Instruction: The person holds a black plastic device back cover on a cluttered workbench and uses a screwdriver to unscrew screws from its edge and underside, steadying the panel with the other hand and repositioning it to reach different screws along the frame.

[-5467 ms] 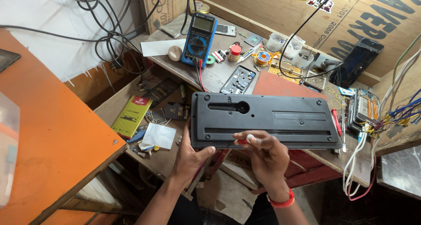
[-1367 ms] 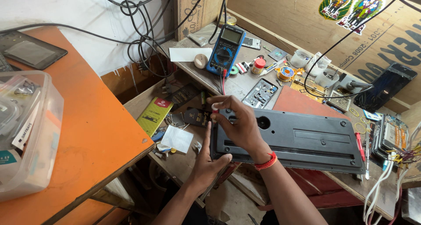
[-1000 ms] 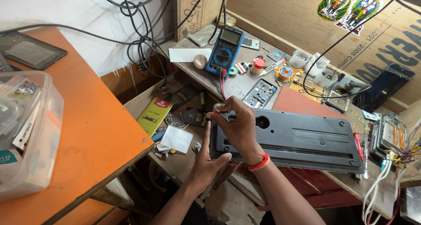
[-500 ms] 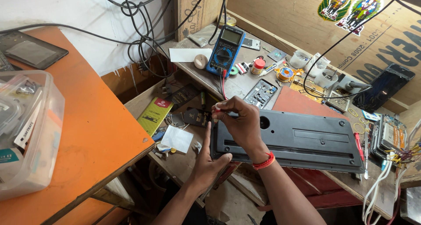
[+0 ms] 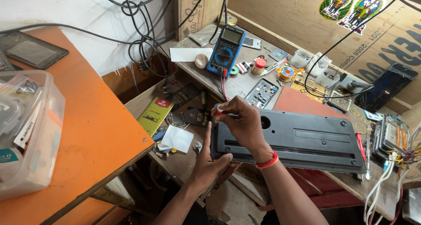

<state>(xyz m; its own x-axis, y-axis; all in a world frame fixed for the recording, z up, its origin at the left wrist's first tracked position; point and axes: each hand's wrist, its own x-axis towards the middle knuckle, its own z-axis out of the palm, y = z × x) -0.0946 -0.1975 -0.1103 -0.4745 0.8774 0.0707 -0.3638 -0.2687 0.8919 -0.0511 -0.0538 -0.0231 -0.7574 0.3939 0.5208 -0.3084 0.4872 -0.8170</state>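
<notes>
left hand (image 5: 209, 160) clamped on near-left corner of black keyboard back panel (image 5: 302, 139) lying face down on surface, right hand (image 5: 242, 122) pinching small screwdriver (image 5: 220, 110) at top-left corner screw, panel not off yet, other screws probably left.

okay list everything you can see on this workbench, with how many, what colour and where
Keyboard: one, black, face down, front of bench.
Multimeter: one, blue and black, back of bench.
Screwdriver: one, red and white handle, in right hand.
Plastic box: one, clear, orange table at left.
Tablet: one, dark, orange table's far end.
Phone: one, black, leaning at right.
Left hand: steadies keyboard's left end.
Right hand: over keyboard's left corner.
</notes>
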